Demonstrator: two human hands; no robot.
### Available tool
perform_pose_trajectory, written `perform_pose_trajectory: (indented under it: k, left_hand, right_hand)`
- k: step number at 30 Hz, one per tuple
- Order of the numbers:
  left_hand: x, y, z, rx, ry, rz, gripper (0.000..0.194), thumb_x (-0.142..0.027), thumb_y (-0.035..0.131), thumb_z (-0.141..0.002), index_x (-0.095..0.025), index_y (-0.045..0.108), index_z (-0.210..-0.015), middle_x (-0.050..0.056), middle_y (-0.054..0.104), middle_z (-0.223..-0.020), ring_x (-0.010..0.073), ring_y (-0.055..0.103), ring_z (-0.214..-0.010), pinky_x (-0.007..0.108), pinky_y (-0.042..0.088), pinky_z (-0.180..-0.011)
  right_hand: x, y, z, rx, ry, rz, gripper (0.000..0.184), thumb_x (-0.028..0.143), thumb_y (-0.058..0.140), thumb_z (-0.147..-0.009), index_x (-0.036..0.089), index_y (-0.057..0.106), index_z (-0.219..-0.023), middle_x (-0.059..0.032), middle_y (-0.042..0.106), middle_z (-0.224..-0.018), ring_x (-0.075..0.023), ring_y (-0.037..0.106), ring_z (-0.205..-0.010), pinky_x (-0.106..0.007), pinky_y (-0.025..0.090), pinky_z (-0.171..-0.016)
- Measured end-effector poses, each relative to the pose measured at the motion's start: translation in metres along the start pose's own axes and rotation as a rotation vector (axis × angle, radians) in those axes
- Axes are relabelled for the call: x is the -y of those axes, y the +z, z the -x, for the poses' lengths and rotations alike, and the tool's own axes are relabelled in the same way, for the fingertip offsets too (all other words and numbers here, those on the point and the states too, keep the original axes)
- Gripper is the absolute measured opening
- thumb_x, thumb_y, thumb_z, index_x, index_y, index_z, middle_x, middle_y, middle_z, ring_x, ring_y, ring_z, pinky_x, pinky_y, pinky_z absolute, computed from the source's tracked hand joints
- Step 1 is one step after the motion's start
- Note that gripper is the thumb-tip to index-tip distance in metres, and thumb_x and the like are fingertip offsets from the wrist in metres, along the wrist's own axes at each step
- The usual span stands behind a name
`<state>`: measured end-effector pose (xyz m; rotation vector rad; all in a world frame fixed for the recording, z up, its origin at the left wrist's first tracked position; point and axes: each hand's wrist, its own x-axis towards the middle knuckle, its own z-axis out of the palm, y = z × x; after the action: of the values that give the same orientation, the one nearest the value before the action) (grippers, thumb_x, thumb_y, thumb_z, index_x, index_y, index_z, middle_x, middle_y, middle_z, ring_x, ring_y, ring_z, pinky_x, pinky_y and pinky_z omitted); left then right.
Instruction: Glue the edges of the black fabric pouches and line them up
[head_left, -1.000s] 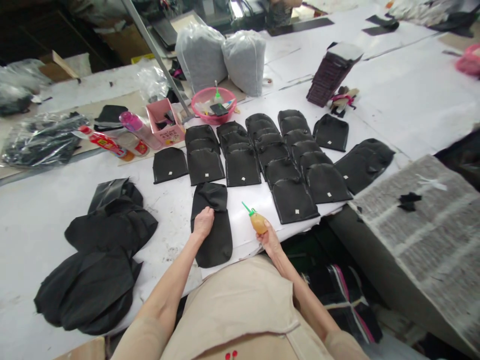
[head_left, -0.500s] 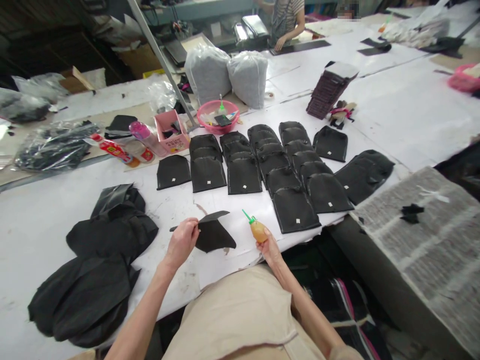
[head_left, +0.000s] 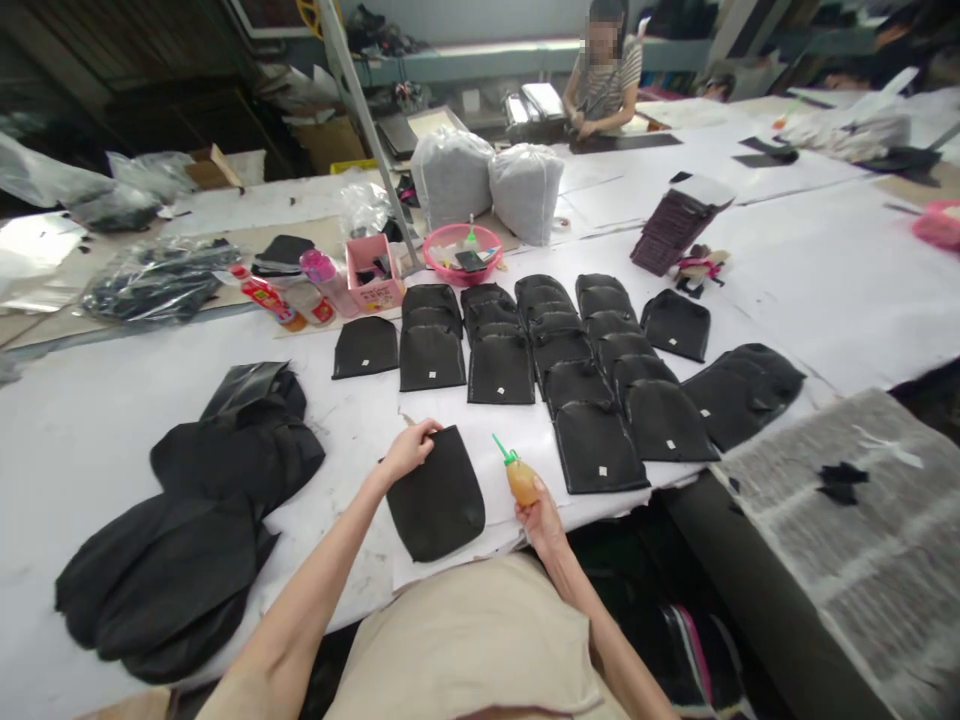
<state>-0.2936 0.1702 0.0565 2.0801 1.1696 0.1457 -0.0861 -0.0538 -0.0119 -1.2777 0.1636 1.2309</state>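
Observation:
My left hand point(head_left: 411, 450) pinches the top edge of a black fabric piece point(head_left: 439, 500), which lies on the white table in front of me with its rounded end toward my body. In my right hand point(head_left: 538, 512) is a small squeeze bottle point(head_left: 521, 482) of amber liquid, its thin green nozzle pointing up and to the left, above the table edge. Beyond both hands, rows of overlapping black pieces point(head_left: 501, 370) lie with small white tags on the front ones. Dark cloth pieces point(head_left: 165, 580) are heaped to my left.
Farther back stand a pink basin point(head_left: 463, 262), a pink box point(head_left: 375, 285), bottles point(head_left: 266, 298) and two stuffed bags point(head_left: 526, 195). A leaning dark stack point(head_left: 675, 230) is at right. A grey fabric-covered surface point(head_left: 847, 510) borders my right side. A co-worker point(head_left: 606, 90) is at the far table.
My left hand lifted and turned the black piece, which was folded at its top; now it lies flat with the rounded end nearer me. The right hand keeps the bottle. The view tilted up.

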Motion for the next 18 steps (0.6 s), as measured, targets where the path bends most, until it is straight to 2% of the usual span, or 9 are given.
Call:
perform_pose_trajectory:
  k: [3,5,8,12,18]
  left_hand:
    - [0.006,0.031,-0.011,-0.066,0.05,-0.285,0.033,-0.002,0.052,-0.078,-0.017,0.069,-0.102,0.01,0.07,-0.103,0.0217,0.068,-0.094,0.035,0.054,-0.088]
    - [0.007,0.047,-0.004,-0.075,0.045,-0.398,0.031,-0.005,0.055,-0.083,-0.015,0.069,-0.108,0.013,0.067,-0.11,0.0248,0.064,-0.105,0.038,0.052,-0.093]
    - [0.011,0.065,0.019,-0.084,0.02,-0.455,0.031,-0.017,0.064,-0.087,-0.015,0.065,-0.118,0.014,0.063,-0.119,0.0273,0.06,-0.113,0.039,0.051,-0.094]
    - [0.02,0.081,0.047,-0.121,-0.021,-0.459,0.055,-0.036,0.076,-0.084,-0.016,0.058,-0.132,0.018,0.056,-0.138,0.0326,0.051,-0.13,0.044,0.047,-0.102]
    - [0.013,0.096,0.052,-0.019,-0.073,-0.496,0.107,-0.066,0.083,-0.065,-0.013,0.045,-0.15,0.028,0.039,-0.155,0.0432,0.035,-0.146,0.054,0.034,-0.116]
  right_hand:
    - [0.003,0.0,0.003,-0.013,0.002,0.011,0.038,0.055,0.076,-0.073,0.028,0.066,-0.097,0.0023,0.072,-0.076,-0.0137,0.063,-0.057,-0.024,0.047,-0.045]
    - [0.005,0.0,0.008,-0.024,-0.002,0.024,0.038,0.054,0.077,-0.072,0.028,0.065,-0.097,0.0032,0.072,-0.077,-0.0126,0.063,-0.058,-0.023,0.049,-0.046]
    - [0.008,-0.002,0.015,-0.04,-0.019,0.041,0.04,0.054,0.079,-0.071,0.028,0.065,-0.098,0.0042,0.072,-0.081,-0.0112,0.063,-0.06,-0.022,0.052,-0.05]
    - [0.012,0.002,0.022,-0.048,-0.039,0.161,0.046,0.058,0.079,-0.069,0.026,0.063,-0.099,0.0035,0.071,-0.079,-0.0105,0.062,-0.057,-0.021,0.051,-0.049]
    - [0.024,0.026,0.009,0.015,-0.11,0.396,0.056,0.06,0.078,-0.067,0.023,0.058,-0.103,0.0005,0.071,-0.081,-0.0125,0.064,-0.051,-0.02,0.043,-0.041]
